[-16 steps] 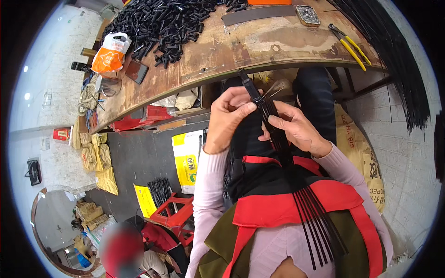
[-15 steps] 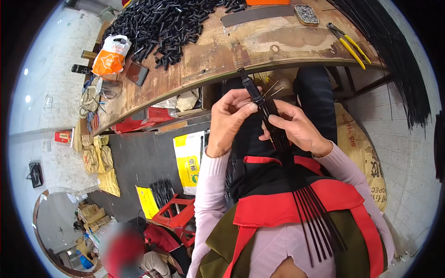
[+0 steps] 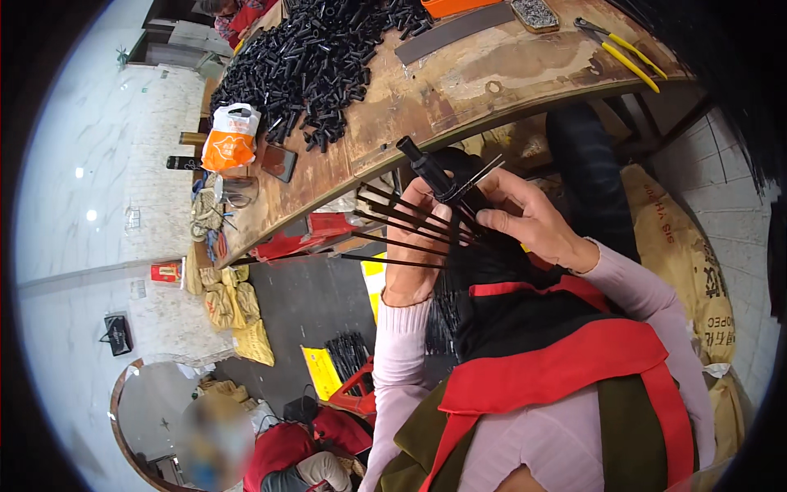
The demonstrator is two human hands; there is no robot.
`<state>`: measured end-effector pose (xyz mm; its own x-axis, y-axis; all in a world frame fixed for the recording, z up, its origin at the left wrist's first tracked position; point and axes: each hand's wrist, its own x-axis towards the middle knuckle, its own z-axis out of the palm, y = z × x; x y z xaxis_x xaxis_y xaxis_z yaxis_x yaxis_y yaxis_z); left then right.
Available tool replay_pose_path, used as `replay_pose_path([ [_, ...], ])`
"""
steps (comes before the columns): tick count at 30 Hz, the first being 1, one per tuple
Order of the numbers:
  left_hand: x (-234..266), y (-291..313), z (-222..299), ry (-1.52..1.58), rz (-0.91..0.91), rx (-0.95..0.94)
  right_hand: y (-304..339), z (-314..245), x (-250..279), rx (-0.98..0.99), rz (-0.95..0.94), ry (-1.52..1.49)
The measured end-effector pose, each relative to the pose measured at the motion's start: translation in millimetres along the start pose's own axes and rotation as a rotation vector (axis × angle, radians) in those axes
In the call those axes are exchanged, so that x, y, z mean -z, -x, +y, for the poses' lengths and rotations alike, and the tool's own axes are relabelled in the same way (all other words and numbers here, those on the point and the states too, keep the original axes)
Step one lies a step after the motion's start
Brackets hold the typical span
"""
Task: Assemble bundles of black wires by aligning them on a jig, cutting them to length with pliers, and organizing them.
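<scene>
A black tubular umbrella runner (image 3: 428, 170) points up and to the left, held between my two hands over my lap. Thin dark umbrella ribs (image 3: 402, 215) fan out from its collar, several of them crossing in front of my left hand and pointing left. My left hand (image 3: 411, 266) is closed on the runner just below its collar, thumb upward. On the other side, my right hand (image 3: 537, 225) is closed with its thumb pressed against the ribs near the collar. A thin metal wire (image 3: 484, 174) sticks out from the collar toward the upper right.
A wooden bench (image 3: 352, 152) curves ahead, bearing a heap of black tubular parts (image 3: 287, 70), yellow-handled pliers (image 3: 627, 57), a grey strip (image 3: 451, 33) and a small tin (image 3: 535, 15). An orange-white bag (image 3: 232, 138) sits at its left. A person in red (image 3: 283, 451) is at lower left; sacks (image 3: 684, 246) stand right.
The ribs that hung toward my chest have swung round to the left, across my left hand. The view has shifted, and my hands sit slightly lower and farther right.
</scene>
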<state>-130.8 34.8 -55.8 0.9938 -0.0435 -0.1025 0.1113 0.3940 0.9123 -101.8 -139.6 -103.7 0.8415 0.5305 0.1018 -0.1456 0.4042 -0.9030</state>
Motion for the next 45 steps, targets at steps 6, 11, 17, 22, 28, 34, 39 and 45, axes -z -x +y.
replay_pose_path([
  [6, 4.1, -12.2, -0.8, 0.061, 0.048, 0.041, -15.8, 8.1, 7.7, -0.072, 0.001, -0.174],
  [11, 2.0, -18.3, 6.1, 0.068, 0.025, 0.047, -23.8, 10.8, 13.1, -0.107, -0.048, -0.406],
  [17, 9.4, -26.0, 3.2, 0.086, -0.022, 0.040, -29.4, 11.0, 17.2, -0.177, -0.048, -0.521],
  [22, 12.0, -28.0, 1.8, 0.027, -0.038, -0.013, -30.6, 11.0, 14.6, -0.127, -0.008, -0.419],
  [28, 8.6, -25.2, -3.1, 0.085, 0.005, -0.048, -30.2, 14.2, 15.5, -0.096, -0.019, -0.339],
  [34, 0.0, -21.0, -8.0, 0.067, 0.102, -0.058, -30.7, 14.1, 14.0, -0.110, 0.003, -0.283],
  [39, 2.6, -23.5, -10.3, 0.091, 0.102, -0.025, -32.5, 17.4, 13.1, -0.131, 0.063, -0.285],
  [45, 17.4, -26.8, -8.7, 0.189, 0.041, 0.014, -37.1, 24.5, 17.4, -0.150, 0.059, -0.473],
])
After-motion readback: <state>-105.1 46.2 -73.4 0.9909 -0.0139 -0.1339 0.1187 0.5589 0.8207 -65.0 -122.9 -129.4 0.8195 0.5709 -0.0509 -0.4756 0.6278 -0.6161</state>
